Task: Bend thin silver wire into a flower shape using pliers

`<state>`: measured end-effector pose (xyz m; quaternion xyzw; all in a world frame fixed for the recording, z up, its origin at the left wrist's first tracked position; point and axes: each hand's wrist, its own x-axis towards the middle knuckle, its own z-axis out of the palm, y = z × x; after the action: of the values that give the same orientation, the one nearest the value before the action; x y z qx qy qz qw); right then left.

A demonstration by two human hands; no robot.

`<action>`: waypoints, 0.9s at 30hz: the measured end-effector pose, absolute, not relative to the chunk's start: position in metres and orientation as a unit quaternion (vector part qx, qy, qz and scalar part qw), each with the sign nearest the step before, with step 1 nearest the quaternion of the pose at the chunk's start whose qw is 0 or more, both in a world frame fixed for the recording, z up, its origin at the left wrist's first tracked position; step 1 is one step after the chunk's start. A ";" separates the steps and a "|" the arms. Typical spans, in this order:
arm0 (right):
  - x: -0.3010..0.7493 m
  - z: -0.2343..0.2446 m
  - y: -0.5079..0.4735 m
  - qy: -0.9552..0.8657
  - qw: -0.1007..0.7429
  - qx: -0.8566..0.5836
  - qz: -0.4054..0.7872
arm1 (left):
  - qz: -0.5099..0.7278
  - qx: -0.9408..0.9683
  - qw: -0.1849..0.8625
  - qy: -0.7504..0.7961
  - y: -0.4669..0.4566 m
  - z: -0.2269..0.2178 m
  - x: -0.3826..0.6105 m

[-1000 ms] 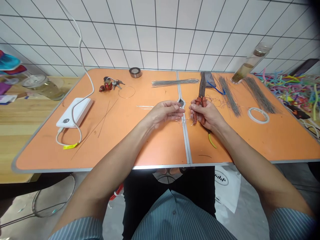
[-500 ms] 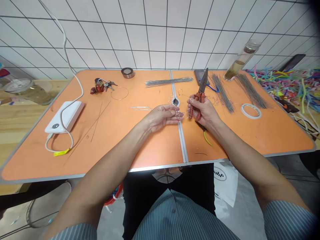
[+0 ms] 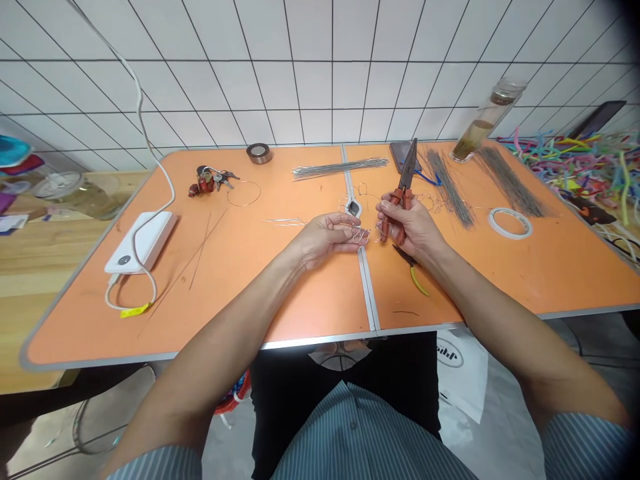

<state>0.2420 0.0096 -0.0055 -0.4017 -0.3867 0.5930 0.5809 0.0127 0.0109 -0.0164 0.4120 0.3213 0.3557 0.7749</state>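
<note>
Over the middle of the orange table [image 3: 225, 253], my left hand [image 3: 325, 237] pinches a piece of thin bent wire [image 3: 361, 235] with small loops at the fingertips. Just to the right, my right hand [image 3: 413, 223] is wrapped round the red handles of long-nosed pliers [image 3: 407, 173], whose dark jaws point up and away from me. A bit of looped wire also shows by the right fingers; whether it joins the left piece I cannot tell. Beyond my left fingers lies a small dark diamond-shaped piece in a pale frame [image 3: 353, 208]. Yellow-handled cutters [image 3: 417, 277] rest below my right hand.
Bundles of straight wire [image 3: 340, 169] lie at the back and right. A white tape ring [image 3: 510, 223], brown tape roll [image 3: 259, 153], keys [image 3: 215, 179], white power bank [image 3: 143, 241] with cable, and leaning glass bottle [image 3: 487, 120] surround the hands. Colourful strips [image 3: 590, 153] pile up at far right.
The view has shifted slightly, so everything on the table sits a little lower and further right. Both hands keep their holds, almost unmoved relative to the table.
</note>
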 end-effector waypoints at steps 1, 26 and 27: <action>0.242 -0.005 0.009 -0.390 0.579 -0.404 0.591 | 0.358 0.414 0.772 0.322 0.011 -0.017 0.013; 0.232 -0.006 -0.005 -0.440 0.460 -0.426 0.642 | 0.441 0.460 0.665 0.389 0.010 0.006 0.005; 0.232 -0.006 -0.005 -0.441 0.461 -0.428 0.640 | 0.438 0.461 0.666 0.390 0.009 0.006 0.006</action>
<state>0.2317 -0.0053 -0.0064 -0.4282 -0.4407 0.6400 0.4613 0.0056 0.0094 0.0059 0.4611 0.3900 0.4382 0.6658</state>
